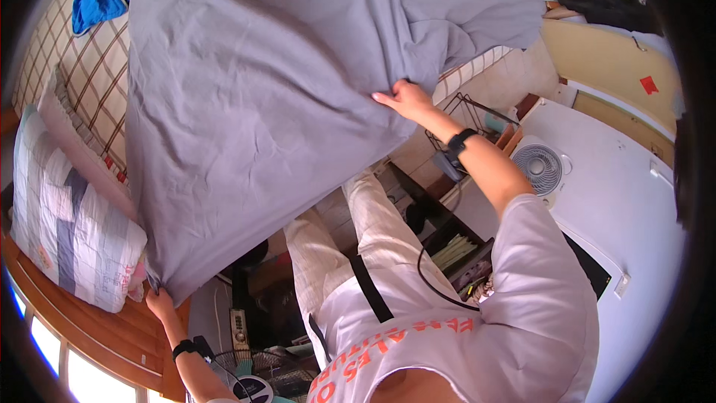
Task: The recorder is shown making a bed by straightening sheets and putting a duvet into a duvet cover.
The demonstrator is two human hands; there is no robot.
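A large grey fabric sheet (240, 101) spreads out before me over a bed, wrinkled and slanting down towards my legs. At the lower left, my left hand (160, 301) grips one corner of it. My right hand (405, 102) pinches its right part, where folds gather under the fingers. The near edge of the cloth runs stretched between the two sides, across my shins. Beyond my left hand lie a striped quilted pillow (72, 218) and a pale pink pillow (84, 151), beside the cloth. Part of a checked bed surface (95, 61) shows at the left.
Blue clothing (103, 3) lies at the upper left. A white surface with a small fan (537, 167) stands on the right, near a wire rack (464, 117). The wooden headboard (95, 313) borders the lower left. A wire basket (279, 366) sits below, beside my left forearm.
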